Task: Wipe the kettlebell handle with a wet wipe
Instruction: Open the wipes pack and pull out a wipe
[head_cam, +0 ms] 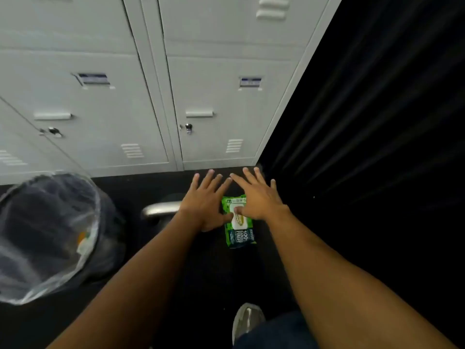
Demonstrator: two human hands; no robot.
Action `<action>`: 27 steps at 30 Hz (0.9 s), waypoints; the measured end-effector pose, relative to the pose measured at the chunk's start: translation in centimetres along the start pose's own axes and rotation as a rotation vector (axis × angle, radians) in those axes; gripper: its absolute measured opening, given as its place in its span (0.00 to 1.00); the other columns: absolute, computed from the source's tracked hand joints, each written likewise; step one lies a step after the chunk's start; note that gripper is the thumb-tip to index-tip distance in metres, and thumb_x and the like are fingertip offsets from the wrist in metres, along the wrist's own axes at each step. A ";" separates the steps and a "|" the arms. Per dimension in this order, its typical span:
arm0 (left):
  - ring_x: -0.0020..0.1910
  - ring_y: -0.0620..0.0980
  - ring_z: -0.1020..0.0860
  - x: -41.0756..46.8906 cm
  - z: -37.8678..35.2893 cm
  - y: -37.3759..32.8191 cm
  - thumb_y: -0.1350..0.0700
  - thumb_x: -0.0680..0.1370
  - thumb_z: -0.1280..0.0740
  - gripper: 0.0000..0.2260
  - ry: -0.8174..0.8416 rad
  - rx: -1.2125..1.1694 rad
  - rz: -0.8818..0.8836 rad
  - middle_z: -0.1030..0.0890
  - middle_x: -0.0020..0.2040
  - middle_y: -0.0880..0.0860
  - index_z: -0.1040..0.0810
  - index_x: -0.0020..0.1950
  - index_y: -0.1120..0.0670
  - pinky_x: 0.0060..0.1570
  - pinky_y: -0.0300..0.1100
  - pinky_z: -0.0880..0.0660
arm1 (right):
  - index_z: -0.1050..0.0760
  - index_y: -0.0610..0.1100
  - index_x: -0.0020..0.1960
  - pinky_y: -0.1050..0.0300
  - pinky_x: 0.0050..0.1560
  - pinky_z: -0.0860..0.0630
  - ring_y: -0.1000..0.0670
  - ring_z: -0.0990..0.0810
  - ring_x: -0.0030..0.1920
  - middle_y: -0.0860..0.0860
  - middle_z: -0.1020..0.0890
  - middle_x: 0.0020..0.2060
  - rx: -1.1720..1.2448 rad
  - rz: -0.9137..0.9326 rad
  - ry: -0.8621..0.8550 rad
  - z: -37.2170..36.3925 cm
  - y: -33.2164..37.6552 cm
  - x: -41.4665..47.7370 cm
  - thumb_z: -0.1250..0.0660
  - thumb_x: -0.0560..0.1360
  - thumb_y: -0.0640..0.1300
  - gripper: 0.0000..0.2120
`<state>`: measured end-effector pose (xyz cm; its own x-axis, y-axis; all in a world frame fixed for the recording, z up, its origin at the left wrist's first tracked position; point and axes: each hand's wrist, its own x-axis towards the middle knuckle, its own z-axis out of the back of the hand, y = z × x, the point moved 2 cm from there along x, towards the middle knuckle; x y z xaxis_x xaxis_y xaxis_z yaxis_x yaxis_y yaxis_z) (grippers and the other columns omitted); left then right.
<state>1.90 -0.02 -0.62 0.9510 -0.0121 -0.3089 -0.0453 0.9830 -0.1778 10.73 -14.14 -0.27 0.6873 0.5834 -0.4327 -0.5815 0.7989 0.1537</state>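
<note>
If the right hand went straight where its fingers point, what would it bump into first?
Probably the grey locker door ahead, near its bottom edge. Depth is unclear, so if the right hand slopes down, the dark floor could come first.

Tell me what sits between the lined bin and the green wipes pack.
In the head view, the kettlebell handle and the left hand lie between the bin and the wipes pack.

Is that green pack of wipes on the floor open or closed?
Looks closed: the white flap on the wipes pack lies flat and no wipe sticks out, though the right hand covers part of it.
</note>
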 end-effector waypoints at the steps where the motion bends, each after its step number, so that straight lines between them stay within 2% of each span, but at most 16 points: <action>1: 0.82 0.55 0.61 0.6 -1.8 -0.4 0.31 0.78 0.45 0.42 0.020 0.029 -0.025 0.55 0.84 0.54 0.60 0.83 0.50 0.79 0.59 0.60 | 0.57 0.61 0.80 0.28 0.74 0.53 0.43 0.63 0.80 0.50 0.58 0.81 -0.011 0.001 0.010 -1.7 -0.5 0.6 0.28 0.72 0.60 0.48; 4: 0.82 0.56 0.61 2.9 -7.0 -1.4 0.34 0.81 0.45 0.41 0.053 0.079 -0.045 0.58 0.83 0.56 0.61 0.82 0.55 0.80 0.55 0.59 | 0.58 0.61 0.80 0.28 0.74 0.53 0.42 0.64 0.80 0.50 0.59 0.81 0.002 -0.051 0.039 -6.3 -2.4 2.8 0.27 0.71 0.61 0.50; 6: 0.82 0.58 0.60 4.5 -10.1 -2.5 0.39 0.82 0.41 0.41 0.054 0.071 -0.032 0.58 0.83 0.59 0.62 0.82 0.58 0.80 0.54 0.57 | 0.57 0.59 0.80 0.30 0.75 0.51 0.42 0.61 0.80 0.49 0.57 0.81 0.051 -0.083 0.046 -9.3 -3.1 4.2 0.27 0.71 0.60 0.50; 9: 0.82 0.61 0.57 5.9 -14.1 -3.7 0.43 0.80 0.35 0.45 0.100 -0.029 0.045 0.57 0.83 0.61 0.61 0.82 0.60 0.79 0.55 0.51 | 0.49 0.56 0.80 0.35 0.73 0.40 0.38 0.45 0.78 0.44 0.45 0.79 0.135 -0.118 0.034 -12.6 -3.5 5.6 0.29 0.74 0.55 0.42; 11: 0.82 0.62 0.55 6.2 -16.7 -3.8 0.44 0.80 0.34 0.45 0.133 -0.103 0.089 0.54 0.82 0.62 0.61 0.82 0.60 0.79 0.56 0.46 | 0.41 0.53 0.77 0.40 0.67 0.32 0.38 0.33 0.71 0.42 0.36 0.74 0.145 -0.123 0.006 -14.4 -3.4 6.2 0.32 0.76 0.51 0.32; 12: 0.82 0.62 0.53 6.3 -17.9 -3.7 0.45 0.80 0.34 0.44 0.146 -0.128 0.104 0.53 0.82 0.62 0.60 0.82 0.60 0.78 0.56 0.44 | 0.38 0.51 0.75 0.42 0.64 0.29 0.38 0.30 0.67 0.42 0.34 0.72 0.150 -0.133 0.000 -15.2 -3.4 6.5 0.34 0.77 0.51 0.29; 15: 0.82 0.60 0.51 6.6 -20.7 -3.0 0.46 0.81 0.36 0.41 0.162 -0.190 0.130 0.50 0.82 0.61 0.58 0.82 0.60 0.77 0.55 0.43 | 0.35 0.48 0.71 0.44 0.59 0.27 0.38 0.29 0.64 0.41 0.33 0.69 0.190 -0.177 -0.032 -17.6 -3.5 7.4 0.38 0.78 0.54 0.24; 19: 0.82 0.58 0.48 6.7 -22.8 -2.8 0.46 0.80 0.35 0.42 0.152 -0.232 0.136 0.50 0.83 0.59 0.58 0.82 0.60 0.75 0.52 0.39 | 0.35 0.48 0.74 0.44 0.59 0.27 0.38 0.31 0.65 0.40 0.34 0.70 0.227 -0.207 -0.112 -19.6 -3.6 7.8 0.40 0.80 0.56 0.24; 27: 0.82 0.59 0.54 7.1 -22.7 -3.0 0.42 0.78 0.31 0.49 0.151 -0.242 0.162 0.53 0.83 0.57 0.63 0.82 0.56 0.76 0.54 0.38 | 0.29 0.50 0.71 0.45 0.60 0.27 0.40 0.27 0.63 0.43 0.26 0.65 0.319 -0.241 -0.209 -19.6 -3.8 7.7 0.38 0.79 0.52 0.22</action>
<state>1.90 -7.19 -23.47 0.8705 0.0961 -0.4828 -0.2808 0.9025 -0.3267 9.69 -15.56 -21.58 0.8788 0.3664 -0.3058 -0.2536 0.9014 0.3511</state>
